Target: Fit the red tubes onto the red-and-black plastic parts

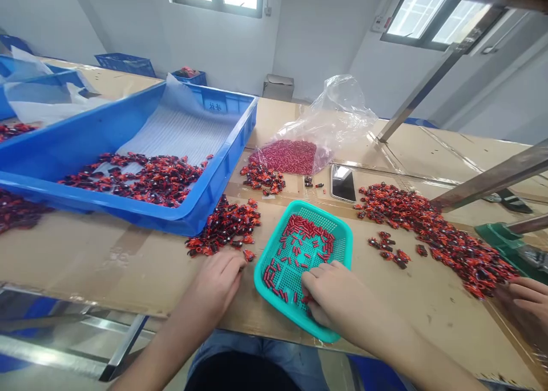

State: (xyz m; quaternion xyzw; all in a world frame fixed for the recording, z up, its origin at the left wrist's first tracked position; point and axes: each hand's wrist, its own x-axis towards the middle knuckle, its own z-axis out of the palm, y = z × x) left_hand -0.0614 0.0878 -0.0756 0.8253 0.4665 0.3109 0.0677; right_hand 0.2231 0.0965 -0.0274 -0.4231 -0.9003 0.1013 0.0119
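Note:
My left hand (220,282) rests at the front of a pile of small red-and-black plastic parts (229,225). Its fingers are curled together, and a dark bit shows at the fingertips, too small to name. Inside the green perforated basket (262,265), my right hand (329,291) reaches down with bent fingers pressed together. Red shows at those fingertips, seemingly one of the small red cylindrical pieces (295,249) that lie scattered over the basket floor; the palm side is hidden.
A large blue tray (188,220) with red-and-black parts stands left. Behind the basket lie a clear bag (291,154) of pink-red pieces and a phone (343,182). A long heap (419,220) spreads rightward, near another person's hand (531,297) and metal posts (422,88).

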